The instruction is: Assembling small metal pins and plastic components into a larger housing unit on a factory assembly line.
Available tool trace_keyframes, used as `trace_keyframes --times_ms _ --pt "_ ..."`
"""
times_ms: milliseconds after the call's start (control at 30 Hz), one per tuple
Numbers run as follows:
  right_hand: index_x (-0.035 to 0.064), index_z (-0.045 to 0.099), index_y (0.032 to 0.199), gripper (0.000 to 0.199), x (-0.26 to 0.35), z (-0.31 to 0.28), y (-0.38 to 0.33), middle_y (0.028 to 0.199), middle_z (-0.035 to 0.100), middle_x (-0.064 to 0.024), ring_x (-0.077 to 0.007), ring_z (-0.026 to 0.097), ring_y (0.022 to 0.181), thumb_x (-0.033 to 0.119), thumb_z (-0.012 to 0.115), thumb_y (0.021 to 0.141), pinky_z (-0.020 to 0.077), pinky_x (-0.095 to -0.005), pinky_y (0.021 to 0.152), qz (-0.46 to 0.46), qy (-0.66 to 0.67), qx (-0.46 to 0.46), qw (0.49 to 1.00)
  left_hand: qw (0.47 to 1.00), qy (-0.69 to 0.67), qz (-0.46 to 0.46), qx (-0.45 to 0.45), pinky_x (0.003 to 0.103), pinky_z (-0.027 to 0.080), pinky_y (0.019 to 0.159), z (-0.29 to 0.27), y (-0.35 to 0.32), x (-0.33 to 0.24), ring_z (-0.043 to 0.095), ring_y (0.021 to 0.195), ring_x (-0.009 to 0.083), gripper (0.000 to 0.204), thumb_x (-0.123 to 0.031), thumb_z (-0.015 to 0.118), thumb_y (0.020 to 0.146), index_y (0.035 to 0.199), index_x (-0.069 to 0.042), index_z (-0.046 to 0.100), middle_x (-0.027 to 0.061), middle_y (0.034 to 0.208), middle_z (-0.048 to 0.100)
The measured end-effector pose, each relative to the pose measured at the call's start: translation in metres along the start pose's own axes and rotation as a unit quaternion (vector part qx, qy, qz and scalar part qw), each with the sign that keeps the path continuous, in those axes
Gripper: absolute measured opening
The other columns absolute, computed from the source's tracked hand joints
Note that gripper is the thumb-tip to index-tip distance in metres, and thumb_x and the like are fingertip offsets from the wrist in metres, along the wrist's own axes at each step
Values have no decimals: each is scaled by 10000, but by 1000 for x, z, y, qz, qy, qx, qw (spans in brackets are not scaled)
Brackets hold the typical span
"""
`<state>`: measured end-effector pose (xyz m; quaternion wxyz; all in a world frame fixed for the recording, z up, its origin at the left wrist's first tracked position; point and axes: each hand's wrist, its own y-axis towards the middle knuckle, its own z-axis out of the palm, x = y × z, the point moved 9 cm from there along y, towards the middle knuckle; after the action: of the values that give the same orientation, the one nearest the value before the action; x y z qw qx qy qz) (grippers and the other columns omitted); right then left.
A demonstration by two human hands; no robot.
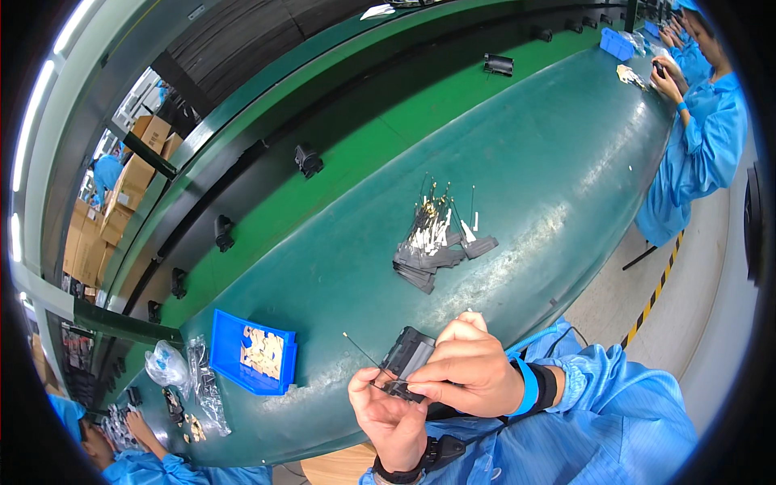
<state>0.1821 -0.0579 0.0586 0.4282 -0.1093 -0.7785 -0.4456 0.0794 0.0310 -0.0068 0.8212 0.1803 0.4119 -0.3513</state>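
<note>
Just in front of my body, my left hand (392, 424) is closed around the lower end of a black plastic housing (412, 346), which is tilted. A thin black cable (361, 349) with a small gold-coloured tip sticks out from it toward the upper left. From the right, my right hand (475, 373) has its thumb and fingers pressed on the housing's lower part, beside the cable. What lies right under those fingertips is hidden. Beyond my hands a pile of flat black pieces (424, 263) with white tabs and thin gold-tipped cables lies on the green table mat (339, 250).
Left of my hands stands a blue bin (222, 356) with small beige pieces. Clear plastic bags (167, 368) lie beyond it. Black housings (307, 160) are spaced along the green conveyor belt (372, 121). Co-workers in blue sit at right (703, 153) and lower left (89, 436).
</note>
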Motion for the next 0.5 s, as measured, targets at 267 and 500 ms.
trace_keyframes --times_ms 267,500 --pt "141 685 768 54 -2 0 1 697 607 60 -135 500 677 141 666 718 284 -322 694 0 -2 -2 1000 1000 4 -8 -8 287 488 764 -5 -1 4 505 966 151 670 164 629 647 1201 -79 342 71 1042 464" --pt "118 687 783 89 -4 3 2 653 571 25 -148 494 656 177 717 723 298 -293 693 -8 10 14 1000 994 -97 -50 16 366 516 742 1 8 0 535 982 222 620 82 547 677 1228 -75 309 94 1083 476"
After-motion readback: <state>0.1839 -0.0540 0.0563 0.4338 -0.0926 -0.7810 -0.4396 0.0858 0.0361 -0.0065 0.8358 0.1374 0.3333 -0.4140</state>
